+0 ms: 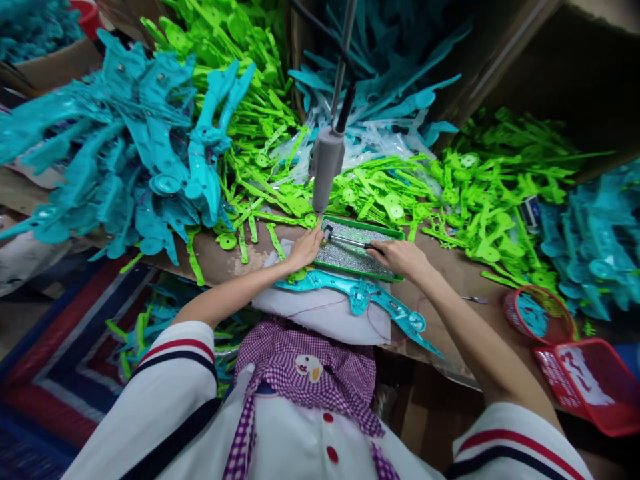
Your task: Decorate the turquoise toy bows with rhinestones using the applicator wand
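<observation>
**Hands at the screw tray, driver hanging overhead**

Fingers of right hand (pixel 400 257) pinch a slim metal rod w/ dark handle (pixel 350 242), laid flat across the green-rimmed tray of small silver screws (pixel 395 235), prob. so its tip can pick one up. Left hand (pixel 304 250) sits at tray's left edge, fingers loosely curled near the rod tip; can't tell if it grips anything.

Big to small:
- Heaps of teal plastic toy parts (pixel 125 147) on the left & bright green plastic parts (pixel 480 180) across the back/right of the brown worktable (pixel 450 273), stacked w/in arm's reach.
- White padded cushion (pixel 325 313) at table's near edge, a long teal curved plastic piece (pixel 360 293) resting on it, just below tray, prob. for support.
- Grey cylindrical power screwdriver (pixel 326 170) hangs on a cable directly above tray, nose down beside left hand.
- Red mesh baskets (pixel 585 373) off to the right, well apart.
</observation>
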